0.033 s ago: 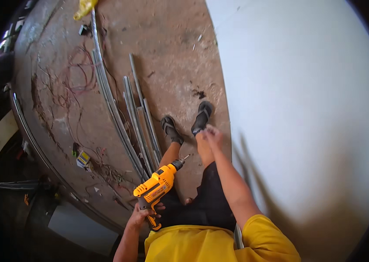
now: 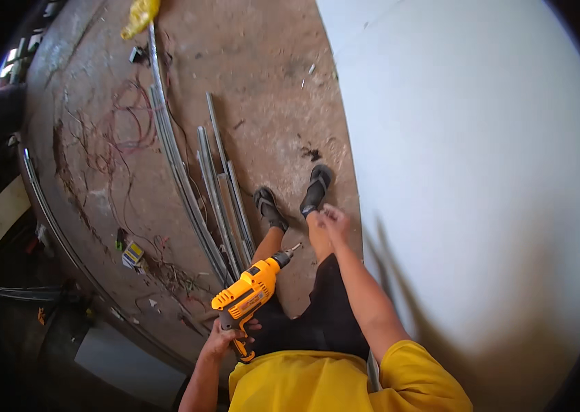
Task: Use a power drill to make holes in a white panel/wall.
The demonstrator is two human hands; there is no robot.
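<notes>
My left hand is wrapped round the grip of a yellow and black power drill. The drill lies across my lap area, its chuck and bit pointing up and to the right. Farther forward, my right hand hangs in front of my right shin with fingers curled together. Whatever those fingers may hold is too small to make out. The hand is apart from the drill bit and close to the edge of a large white board on the right.
Long metal profiles and shorter metal channels lie left of my feet. Reddish cable is tangled on the dirty floor, near a small yellow and white box. A yellow plastic bag sits at the far end of the profiles.
The view has shifted slightly, so floor items sit a little lower and farther right. My right hand's fingers, blurred before, look more curled. The drill stays in my left hand.
</notes>
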